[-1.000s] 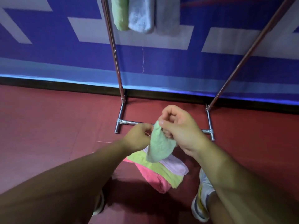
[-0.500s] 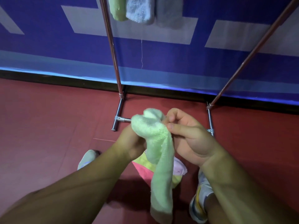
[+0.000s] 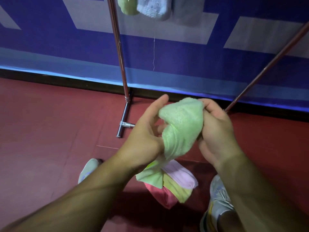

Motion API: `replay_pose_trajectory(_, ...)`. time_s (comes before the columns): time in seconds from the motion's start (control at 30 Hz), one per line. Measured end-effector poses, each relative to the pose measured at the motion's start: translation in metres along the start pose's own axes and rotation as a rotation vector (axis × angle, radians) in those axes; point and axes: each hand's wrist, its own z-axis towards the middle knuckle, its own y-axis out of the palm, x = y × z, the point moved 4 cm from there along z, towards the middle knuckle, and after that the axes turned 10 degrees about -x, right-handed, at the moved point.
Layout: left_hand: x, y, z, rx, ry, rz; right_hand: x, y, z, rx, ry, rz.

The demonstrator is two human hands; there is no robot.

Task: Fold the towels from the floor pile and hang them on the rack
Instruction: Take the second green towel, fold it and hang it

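Comparing with half a second ago, the light green towel (image 3: 180, 129) no longer hangs long but is bunched between the hands above the floor pile (image 3: 173, 186), right hand (image 3: 215, 131) clamped on it, left hand (image 3: 147, 131) loosely open against it; folding appears under way, hanging on the rack (image 3: 120, 64) not yet done.

Both forearms are bare; no sleeves, watch or rings are visible on the left hand (image 3: 147, 131) or right hand (image 3: 215, 129). Footwear: light grey mesh trainers, the left shoe (image 3: 87, 169) plain-toed, the right shoe (image 3: 217, 201) showing grey laces and yellow sole trim.
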Motion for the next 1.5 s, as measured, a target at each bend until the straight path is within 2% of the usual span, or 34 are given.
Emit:
replay_pose_trajectory(0.1,0.004,-0.008,-0.001,0.015,-0.003,0.043,-0.006,0.001,0.003,-0.082,-0.024,0.085)
replay_pose_trajectory(0.2,0.012,-0.008,0.002,-0.004,0.058,-0.059,-0.008,0.008,0.000,-0.248,0.005,0.214)
replay_pose_trajectory(0.3,0.016,-0.013,0.005,0.109,0.070,-0.210,-0.006,0.013,-0.005,-0.395,0.059,0.305)
replay_pose_trajectory(0.43,0.011,-0.025,0.010,0.243,-0.022,-0.446,-0.004,0.013,-0.005,-0.469,0.099,0.326)
replay_pose_trajectory(0.47,0.013,-0.025,0.010,0.212,-0.062,-0.531,-0.004,0.013,-0.006,-0.483,0.098,0.335)
replay_pose_trajectory(0.53,0.018,-0.020,0.010,0.050,-0.159,-0.620,-0.003,0.013,-0.004,-0.496,0.090,0.357)
replay_pose_trajectory(0.6,0.020,-0.018,0.008,-0.058,-0.186,-0.607,-0.001,0.012,-0.003,-0.472,0.087,0.368)
replay_pose_trajectory(0.63,0.019,-0.019,0.009,-0.050,-0.165,-0.570,-0.001,0.012,-0.002,-0.463,0.090,0.353)
replay_pose_trajectory(0.8,0.017,-0.023,0.011,0.067,-0.053,-0.350,-0.004,0.015,-0.001,-0.417,0.079,0.274)
replay_pose_trajectory(0.93,0.023,-0.029,0.010,0.157,0.057,-0.127,-0.005,0.014,0.002,-0.352,0.048,0.033)
replay_pose_trajectory(1.07,0.024,-0.033,0.011,0.152,0.095,-0.077,0.002,0.003,0.009,-0.138,-0.021,-0.170)
replay_pose_trajectory(1.17,0.025,-0.028,0.012,0.047,0.111,-0.085,0.001,-0.003,0.010,0.037,-0.112,-0.275)
replay_pose_trajectory(1.23,0.025,-0.024,0.011,0.005,0.104,-0.110,-0.002,-0.004,0.010,0.090,-0.150,-0.287)
replay_pose_trajectory(1.3,0.023,-0.027,0.011,0.037,0.093,-0.086,-0.005,-0.006,0.010,0.129,-0.180,-0.369)
replay_pose_trajectory(1.4,0.021,-0.036,0.013,0.185,0.083,0.061,-0.010,-0.004,0.007,0.151,-0.276,-0.545)
replay_pose_trajectory(1.5,0.024,-0.039,0.013,0.244,0.103,0.141,-0.012,0.001,0.005,0.121,-0.286,-0.574)
